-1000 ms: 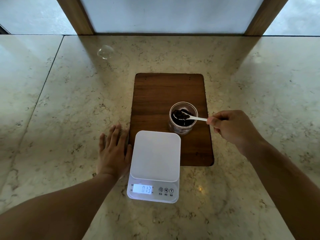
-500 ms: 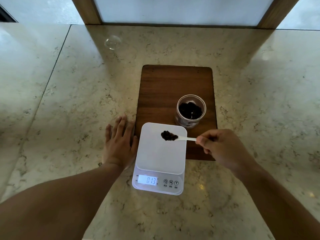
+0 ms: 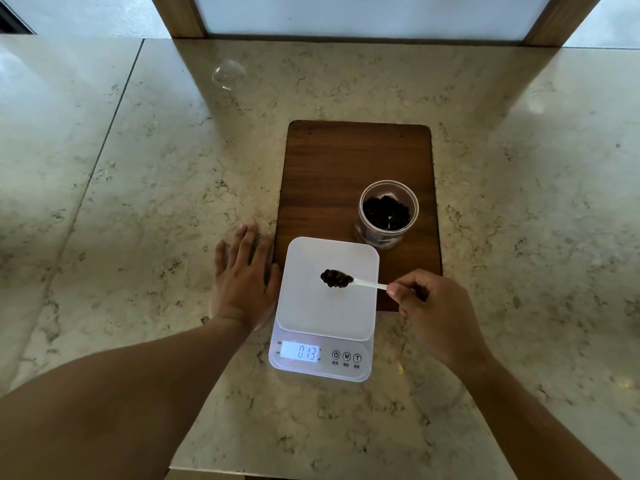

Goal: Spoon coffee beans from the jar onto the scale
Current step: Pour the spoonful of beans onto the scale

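A white digital scale (image 3: 304, 306) sits at the near end of a wooden board (image 3: 346, 161), its lit display reading 013. Behind it on the board stands an open clear jar (image 3: 388, 188) holding dark coffee beans (image 3: 382, 207). My right hand (image 3: 436, 313) pinches the handle of a small white spoon (image 3: 369, 283), whose bowl holds a heap of beans (image 3: 336, 278) over the middle of the scale's platform. My left hand (image 3: 242, 282) lies flat on the countertop, fingers spread, right beside the scale's left edge.
The marble countertop (image 3: 138, 202) stretches all around, with a seam on the left. A small clear round lid (image 3: 228, 73) lies at the back left. Wooden window posts rise behind the counter. The counter's near edge shows at the bottom.
My right hand lifted the spoon with beans out of the jar and carried it toward me over the scale platform. My left hand stayed flat beside the scale.
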Demonstrator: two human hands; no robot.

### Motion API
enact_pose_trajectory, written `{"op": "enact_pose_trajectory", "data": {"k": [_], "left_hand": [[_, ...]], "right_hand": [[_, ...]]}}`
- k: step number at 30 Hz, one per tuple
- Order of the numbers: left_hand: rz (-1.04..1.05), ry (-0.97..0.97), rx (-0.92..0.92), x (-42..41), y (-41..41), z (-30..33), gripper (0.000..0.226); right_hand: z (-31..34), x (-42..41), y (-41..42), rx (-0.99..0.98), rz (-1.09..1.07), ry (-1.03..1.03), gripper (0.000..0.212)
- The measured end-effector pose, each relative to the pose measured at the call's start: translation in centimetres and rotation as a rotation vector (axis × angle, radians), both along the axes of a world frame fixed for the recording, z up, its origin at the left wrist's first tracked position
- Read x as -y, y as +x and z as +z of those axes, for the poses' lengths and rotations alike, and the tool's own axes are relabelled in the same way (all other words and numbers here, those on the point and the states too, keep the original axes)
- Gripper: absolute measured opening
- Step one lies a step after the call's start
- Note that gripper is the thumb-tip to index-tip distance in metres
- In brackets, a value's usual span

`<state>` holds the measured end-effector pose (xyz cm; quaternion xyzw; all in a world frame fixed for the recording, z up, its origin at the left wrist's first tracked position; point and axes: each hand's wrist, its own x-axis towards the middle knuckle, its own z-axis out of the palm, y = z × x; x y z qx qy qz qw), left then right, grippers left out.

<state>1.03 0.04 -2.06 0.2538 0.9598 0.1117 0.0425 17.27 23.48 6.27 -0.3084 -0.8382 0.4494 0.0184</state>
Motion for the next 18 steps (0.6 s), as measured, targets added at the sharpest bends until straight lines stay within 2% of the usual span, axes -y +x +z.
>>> {"op": "enact_pose_trajectory", "data": {"k": [18], "left_hand": [[-0.001, 0.011, 0.011, 0.06, 0.00, -0.06, 0.061]], "right_hand": [[0.20, 0.76, 0.95, -0.215, -0.008, 0.144, 0.012]]}}
